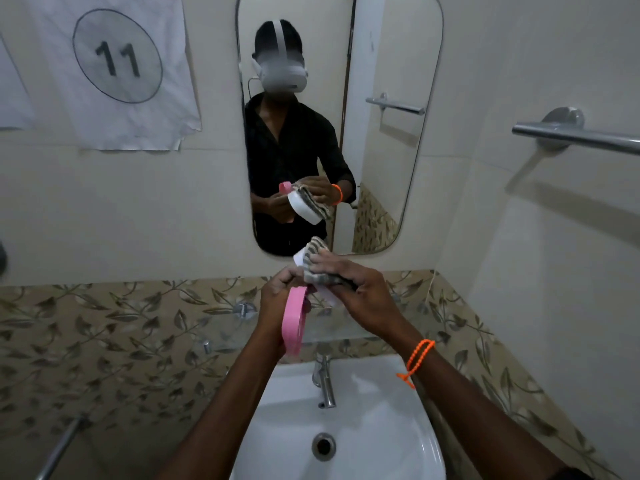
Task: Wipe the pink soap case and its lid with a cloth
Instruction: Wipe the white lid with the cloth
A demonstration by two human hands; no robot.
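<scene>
A cream tiled wall [519,220] with a leaf-patterned tile band [104,334] is seen ahead, and a tall rounded mirror [398,150] is fixed to it. A white ceramic washbasin [381,427] with a chrome tap [325,382] is seen at the bottom of the view. A white paper sheet marked "11" in a circle [117,57] is hung on the wall to the left of the mirror, and a chrome towel rail [581,136] is mounted at the right.

Both forearms are stretched forward and raised above the basin, in front of the mirror's lower edge. The left hand [280,299] is held with its fingers curled round the pink plastic soap case part [293,323], which hangs down edge-on from the grip beside the left wrist. Whether this pink piece is the case or its lid cannot be told. The right hand [356,289], with an orange beaded cord [417,358] round its wrist, is closed round a striped grey and white cloth [317,258], which is pressed onto a white plastic soap case part [325,292] held between the two hands. The cloth is bunched over the top of the white part, just beside the left hand's knuckles.
</scene>
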